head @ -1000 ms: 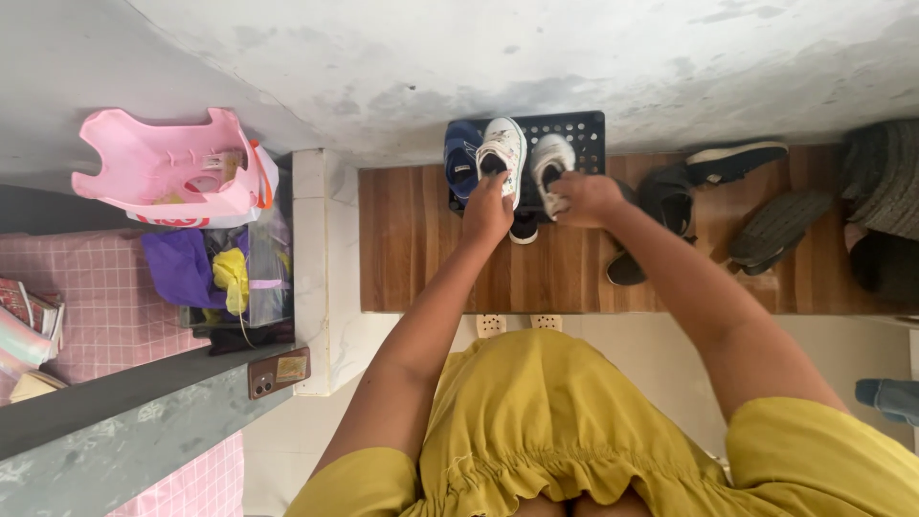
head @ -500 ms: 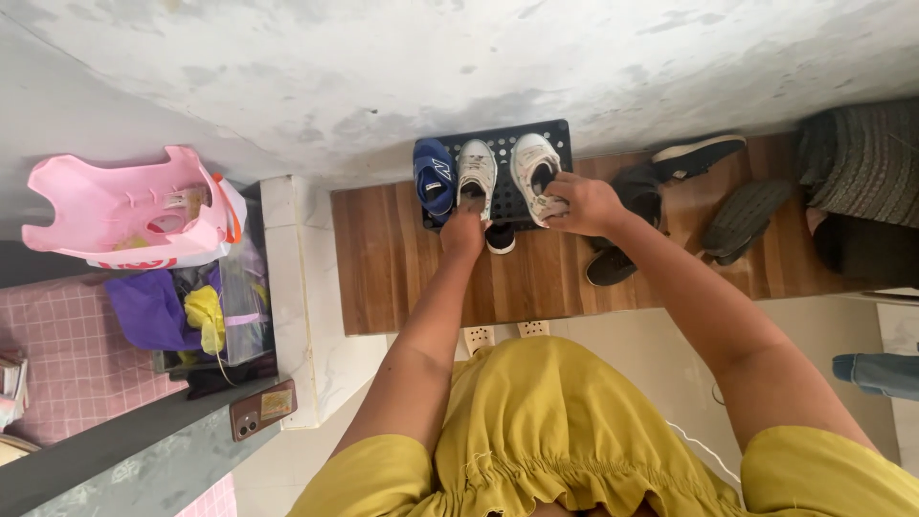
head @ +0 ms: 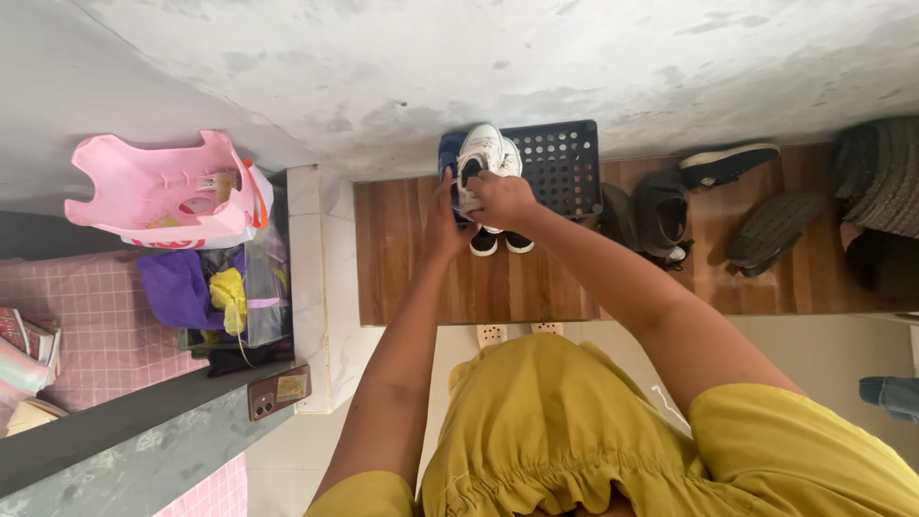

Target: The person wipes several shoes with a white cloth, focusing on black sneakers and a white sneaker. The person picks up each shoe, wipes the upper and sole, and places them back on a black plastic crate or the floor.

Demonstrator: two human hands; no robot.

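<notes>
A pair of white sneakers (head: 482,153) sits pressed together at the left end of a black perforated shoe rack (head: 565,165) against the wall. My right hand (head: 500,198) grips the heels of the white sneakers. My left hand (head: 443,218) rests against their left side, next to a blue sneaker (head: 446,153) that is mostly hidden behind them. A pair of black shoes (head: 500,241) pokes out on the wooden floor strip (head: 412,258) just under my hands.
Dark shoes (head: 661,213) and sandals (head: 772,226) lie right of the rack, with a dark woven thing at far right. A pink plastic stool (head: 163,182), bags and a phone (head: 279,391) on a grey ledge stand to the left.
Both white sneakers have moved left and together on the rack, now covering most of the blue sneaker. My right hand followed them left; the rack's right part is now bare.
</notes>
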